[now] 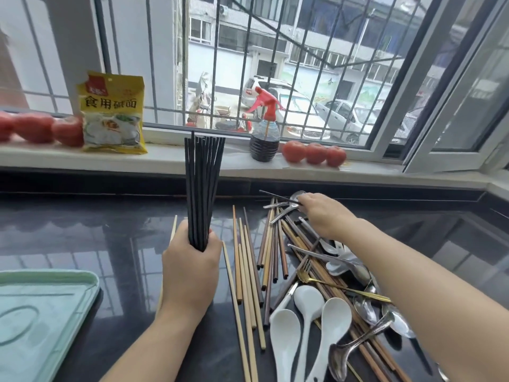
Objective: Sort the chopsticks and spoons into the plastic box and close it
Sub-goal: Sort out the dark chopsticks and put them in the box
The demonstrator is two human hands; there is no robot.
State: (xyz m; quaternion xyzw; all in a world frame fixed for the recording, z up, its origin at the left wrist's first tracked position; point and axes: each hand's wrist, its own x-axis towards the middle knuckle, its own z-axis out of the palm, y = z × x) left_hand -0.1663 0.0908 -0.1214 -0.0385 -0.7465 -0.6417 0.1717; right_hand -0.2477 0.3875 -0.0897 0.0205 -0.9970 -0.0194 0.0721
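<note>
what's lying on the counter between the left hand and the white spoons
In the head view, loose wooden chopsticks, pale and brown, lie on the dark counter between the left hand, which grips black chopsticks, and the white spoons.

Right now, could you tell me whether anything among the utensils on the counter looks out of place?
Yes: a gold fork lies across the brown chopsticks beside the white spoons. The task names only chopsticks and spoons, so it does not belong to either group.

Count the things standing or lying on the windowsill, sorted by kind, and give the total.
Tomatoes: 6 (3 at the left end, 3 at the right)
Yellow food packet: 1
Spray bottle with red trigger: 1
Total: 8
</note>
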